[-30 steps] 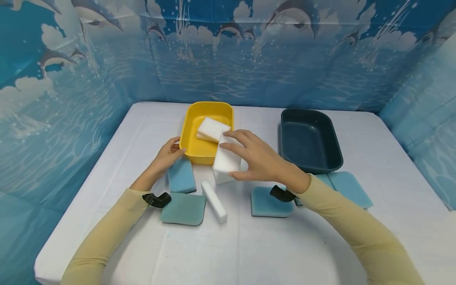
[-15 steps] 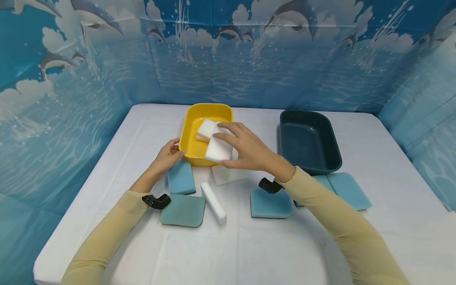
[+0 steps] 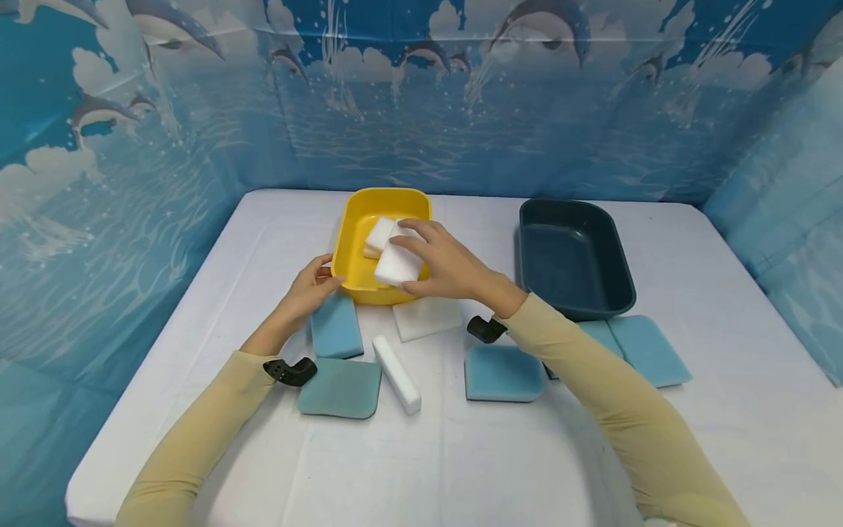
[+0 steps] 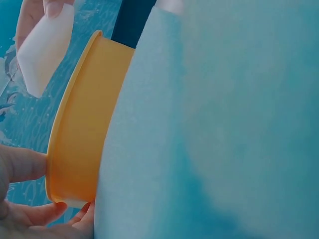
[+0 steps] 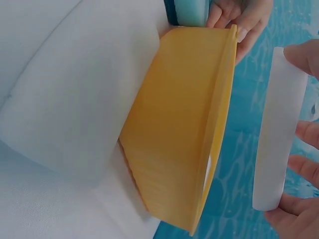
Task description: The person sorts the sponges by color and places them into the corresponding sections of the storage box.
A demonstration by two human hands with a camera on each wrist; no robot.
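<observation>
My left hand point(image 3: 309, 289) grips the near-left corner of a yellow plastic basin point(image 3: 361, 277), thumb at the rim and fingers under it in the left wrist view. Between thumb and fingertips of my right hand point(image 3: 451, 263) is a white sponge block point(image 3: 398, 263), held tilted over the basin. In the right wrist view this sponge point(image 5: 280, 129) is apart from the basin wall point(image 5: 184, 109). Another white sponge point(image 3: 377, 238) lies inside the basin, partly hidden behind the held one.
A dark blue basin point(image 3: 573, 256) stands at the right. Flat white sponge point(image 3: 428, 319) and narrow white sponge bar point(image 3: 397, 375) lie in front of the yellow basin. Blue-green sponges lie around: one point(image 3: 336, 326) by the left hand, one point(image 3: 339, 388) nearer, others point(image 3: 503, 373) rightward.
My right hand has lifted the white sponge block from the table and carried it left and away over the yellow basin, uncovering the flat white sponge. My left hand has stayed on the basin.
</observation>
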